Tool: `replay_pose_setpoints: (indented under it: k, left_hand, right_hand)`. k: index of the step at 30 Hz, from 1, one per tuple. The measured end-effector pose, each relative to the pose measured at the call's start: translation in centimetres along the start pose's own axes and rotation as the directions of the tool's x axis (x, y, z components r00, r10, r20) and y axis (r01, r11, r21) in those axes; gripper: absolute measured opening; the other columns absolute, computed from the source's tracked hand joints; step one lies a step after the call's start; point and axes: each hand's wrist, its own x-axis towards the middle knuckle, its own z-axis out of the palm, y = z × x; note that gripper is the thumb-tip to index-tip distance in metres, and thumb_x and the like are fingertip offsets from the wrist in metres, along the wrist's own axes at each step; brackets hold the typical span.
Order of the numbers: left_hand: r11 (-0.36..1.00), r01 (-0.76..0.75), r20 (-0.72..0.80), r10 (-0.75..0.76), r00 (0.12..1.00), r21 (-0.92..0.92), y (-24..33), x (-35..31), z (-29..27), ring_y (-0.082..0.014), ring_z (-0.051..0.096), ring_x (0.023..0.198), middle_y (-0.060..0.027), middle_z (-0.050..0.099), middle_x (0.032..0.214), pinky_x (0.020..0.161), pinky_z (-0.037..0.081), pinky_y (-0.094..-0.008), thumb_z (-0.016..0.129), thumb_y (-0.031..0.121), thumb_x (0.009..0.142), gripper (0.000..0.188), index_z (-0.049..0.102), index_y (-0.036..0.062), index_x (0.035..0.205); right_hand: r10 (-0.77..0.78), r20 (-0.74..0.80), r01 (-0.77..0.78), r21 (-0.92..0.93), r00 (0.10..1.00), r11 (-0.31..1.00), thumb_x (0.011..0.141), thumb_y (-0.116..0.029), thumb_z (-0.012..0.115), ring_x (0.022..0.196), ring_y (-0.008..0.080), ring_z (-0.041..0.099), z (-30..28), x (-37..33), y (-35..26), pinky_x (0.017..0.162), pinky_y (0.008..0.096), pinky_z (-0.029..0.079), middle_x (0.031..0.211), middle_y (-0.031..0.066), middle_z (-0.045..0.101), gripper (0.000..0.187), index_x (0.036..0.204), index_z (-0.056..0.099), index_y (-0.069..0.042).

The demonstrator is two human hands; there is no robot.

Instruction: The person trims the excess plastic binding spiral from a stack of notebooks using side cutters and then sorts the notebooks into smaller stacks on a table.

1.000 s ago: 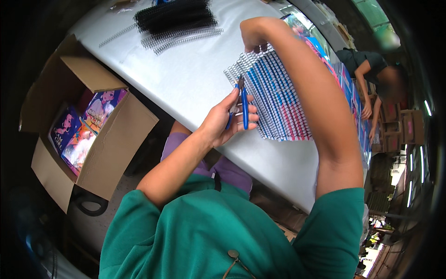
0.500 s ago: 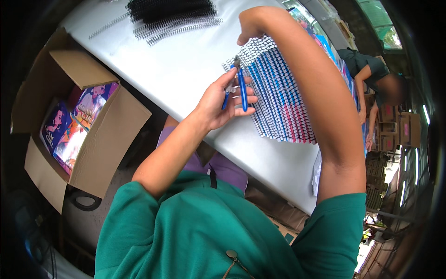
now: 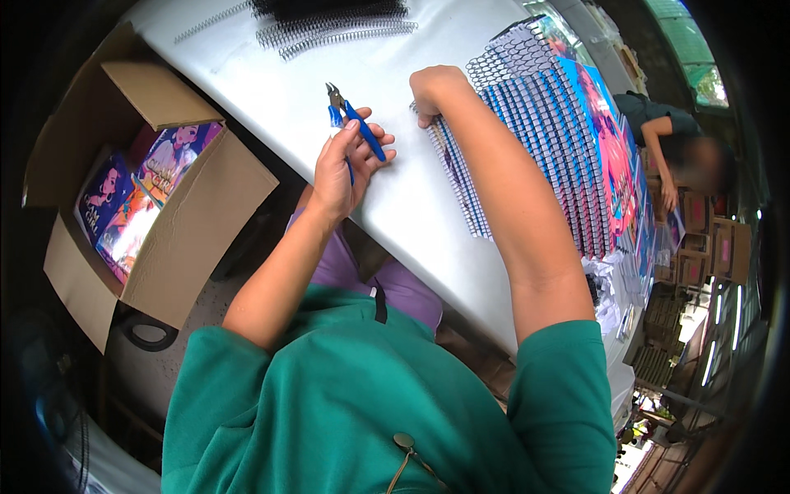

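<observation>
Pliers (image 3: 350, 123) with blue handles sit gripped in our left hand (image 3: 341, 169), fingers wrapped round them above the white surface (image 3: 288, 90). Our right hand (image 3: 436, 90) clamps the stack of spiral-bound notebooks (image 3: 535, 132); a slip could fan them. Open room lies between both hands, near edge close.

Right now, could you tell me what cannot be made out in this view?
- Right hand: fingers curl under; its grip on the notebooks is hidden.
- Coils: cut off by the top edge.
- Box: its depths are hidden by a flap.
- Cutters: tips too small.
</observation>
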Motion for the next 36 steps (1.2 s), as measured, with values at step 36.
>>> replay_pose_setpoints:
  k: [36]
  left_hand:
    - [0.723,0.667,0.075,-0.666,0.742,-0.181,-3.5,-3.2,2.6,-0.0161,0.053,0.066,-0.0062,0.052,0.079,0.058,0.05,-0.0301,0.033,0.041,0.097,0.045,0.051,0.0007,0.106]
  right_hand:
    - [-0.281,0.029,0.274,0.141,0.959,0.951,0.059,-0.011,0.063,0.057,0.026,0.063,3.1,0.0,-0.9,0.054,0.0376,0.05,0.065,0.0189,0.064,0.016,0.067,0.068,0.001]
